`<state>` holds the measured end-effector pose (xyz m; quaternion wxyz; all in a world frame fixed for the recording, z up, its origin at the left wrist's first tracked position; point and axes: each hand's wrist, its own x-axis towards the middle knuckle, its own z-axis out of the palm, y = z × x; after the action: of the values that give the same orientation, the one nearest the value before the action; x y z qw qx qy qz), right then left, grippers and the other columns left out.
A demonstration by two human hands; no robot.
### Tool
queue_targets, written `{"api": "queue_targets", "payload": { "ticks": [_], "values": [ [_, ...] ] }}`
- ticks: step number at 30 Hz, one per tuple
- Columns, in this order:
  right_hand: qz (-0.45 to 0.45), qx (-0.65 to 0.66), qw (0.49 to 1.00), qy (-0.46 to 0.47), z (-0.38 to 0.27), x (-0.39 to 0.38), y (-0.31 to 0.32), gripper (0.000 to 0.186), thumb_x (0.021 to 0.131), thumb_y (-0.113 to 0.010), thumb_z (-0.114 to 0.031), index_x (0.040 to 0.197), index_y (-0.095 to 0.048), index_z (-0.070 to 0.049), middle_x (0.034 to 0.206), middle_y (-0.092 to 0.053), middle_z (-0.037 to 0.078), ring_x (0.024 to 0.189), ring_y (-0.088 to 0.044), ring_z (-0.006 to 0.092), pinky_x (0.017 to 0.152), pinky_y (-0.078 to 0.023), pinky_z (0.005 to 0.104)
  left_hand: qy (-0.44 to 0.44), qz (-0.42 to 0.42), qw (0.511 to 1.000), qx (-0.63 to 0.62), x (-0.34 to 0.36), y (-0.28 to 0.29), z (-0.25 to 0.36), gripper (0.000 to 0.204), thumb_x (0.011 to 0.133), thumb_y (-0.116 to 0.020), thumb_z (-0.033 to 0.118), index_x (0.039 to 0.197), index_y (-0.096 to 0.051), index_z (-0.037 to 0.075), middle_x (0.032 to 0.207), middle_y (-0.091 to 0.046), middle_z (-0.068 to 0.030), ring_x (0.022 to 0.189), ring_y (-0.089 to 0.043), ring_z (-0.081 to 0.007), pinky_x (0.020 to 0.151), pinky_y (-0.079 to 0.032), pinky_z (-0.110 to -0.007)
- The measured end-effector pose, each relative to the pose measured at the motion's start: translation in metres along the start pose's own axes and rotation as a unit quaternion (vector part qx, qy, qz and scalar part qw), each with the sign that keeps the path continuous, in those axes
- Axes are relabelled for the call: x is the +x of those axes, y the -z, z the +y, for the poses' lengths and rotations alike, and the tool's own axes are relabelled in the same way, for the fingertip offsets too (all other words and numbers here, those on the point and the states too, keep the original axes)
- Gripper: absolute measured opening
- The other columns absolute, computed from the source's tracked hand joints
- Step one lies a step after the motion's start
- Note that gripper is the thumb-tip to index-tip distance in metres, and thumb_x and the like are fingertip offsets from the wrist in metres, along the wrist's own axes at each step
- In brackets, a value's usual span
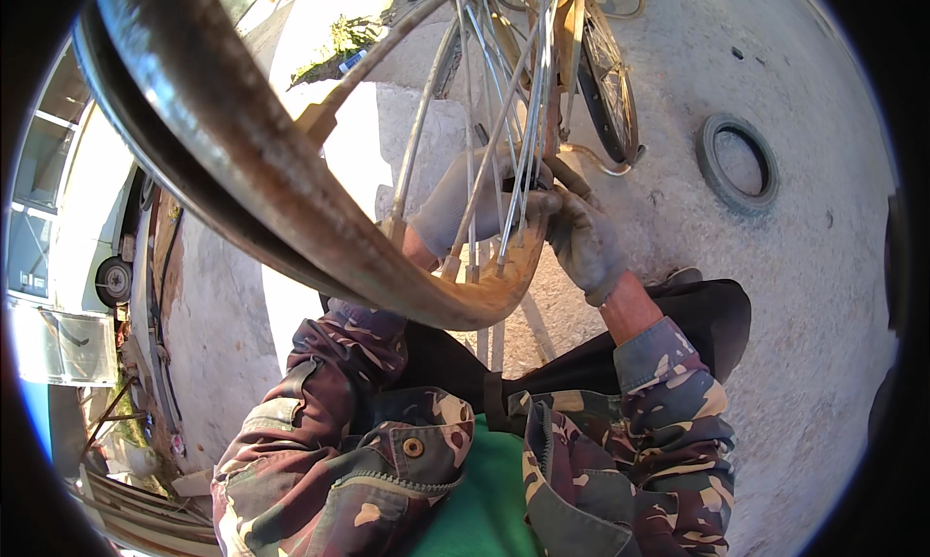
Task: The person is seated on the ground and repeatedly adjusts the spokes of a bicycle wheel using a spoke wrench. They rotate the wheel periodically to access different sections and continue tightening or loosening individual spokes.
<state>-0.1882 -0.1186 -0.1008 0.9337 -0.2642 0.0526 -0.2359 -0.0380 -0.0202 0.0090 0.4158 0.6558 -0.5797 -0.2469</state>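
A rusty bicycle wheel rim (242, 140) without a tyre looms across the upper left, close to the camera. Its thin metal spokes (484, 160) run up to the hub end at the top. Behind the spokes, my left hand (455, 203), in a grey work glove, reaches through with bent fingers, partly hidden. On the rim's right side, my right hand (586, 242), gloved too, is closed, its fingertips meeting the left hand's beside the spokes. Something small and dark (528, 182) sits between the fingers; its kind cannot be made out.
A bicycle's second wheel (608, 82) and frame parts stand beyond. One loose tyre (737, 165) lies on the concrete ground at right. My dark-trousered leg (707, 320) is bent beside the wheel. Scrap lengths (160, 295) and a small wheel (113, 281) are at left.
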Motion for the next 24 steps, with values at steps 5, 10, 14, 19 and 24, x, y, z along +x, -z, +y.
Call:
{"api": "queue_targets", "payload": {
  "ticks": [5,10,14,19,24],
  "values": [
    [-0.007,0.001,1.000,-0.013,0.002,0.002,0.010,0.054,0.109,-0.058,-0.018,0.157,-0.038,-0.003,0.134,-0.062,0.014,0.116,-0.069,0.0224,0.097,-0.063,0.0378,0.003,-0.025,0.995,-0.099,-0.002,0.000,0.018,0.030,0.089,-0.084,0.020,0.111,-0.076,0.000,0.100,-0.075,-0.0101,0.087,-0.072,-0.0152,0.076,-0.058,-0.031],
    [0.025,-0.023,0.999,-0.001,-0.002,0.000,-0.004,0.053,0.108,-0.059,-0.016,0.156,-0.040,-0.002,0.131,-0.064,0.014,0.113,-0.070,0.0217,0.096,-0.063,0.0366,0.020,-0.031,0.998,-0.050,-0.003,0.003,0.009,0.031,0.092,-0.079,0.016,0.119,-0.075,0.001,0.104,-0.076,-0.0114,0.091,-0.073,-0.0159,0.080,-0.059,-0.031],
    [0.034,-0.026,0.999,-0.007,-0.002,0.000,-0.006,0.049,0.108,-0.060,-0.015,0.153,-0.044,-0.003,0.128,-0.066,0.012,0.109,-0.072,0.0202,0.092,-0.065,0.0357,-0.009,-0.074,0.993,-0.094,-0.004,0.022,-0.004,0.029,0.101,-0.067,0.011,0.128,-0.073,0.001,0.105,-0.076,-0.0113,0.094,-0.073,-0.0152,0.082,-0.058,-0.029],
    [0.050,-0.058,0.997,-0.006,-0.001,-0.001,-0.012,0.048,0.108,-0.061,-0.016,0.152,-0.048,-0.004,0.124,-0.068,0.009,0.101,-0.073,0.0168,0.084,-0.066,0.0342,0.012,0.093,0.984,-0.148,-0.005,0.007,-0.012,0.031,0.105,-0.062,0.014,0.130,-0.069,-0.003,0.100,-0.073,-0.0079,0.082,-0.067,-0.0114,0.071,-0.055,-0.026],
    [0.052,-0.084,0.995,-0.011,-0.002,-0.001,-0.007,0.048,0.107,-0.062,-0.016,0.152,-0.048,-0.004,0.121,-0.069,0.009,0.098,-0.073,0.0165,0.082,-0.066,0.0336,0.041,0.144,0.984,-0.092,-0.018,0.008,0.007,0.029,0.103,-0.063,0.013,0.127,-0.070,-0.004,0.095,-0.073,-0.0071,0.074,-0.064,-0.0081,0.067,-0.052,-0.024]
  ]
}}
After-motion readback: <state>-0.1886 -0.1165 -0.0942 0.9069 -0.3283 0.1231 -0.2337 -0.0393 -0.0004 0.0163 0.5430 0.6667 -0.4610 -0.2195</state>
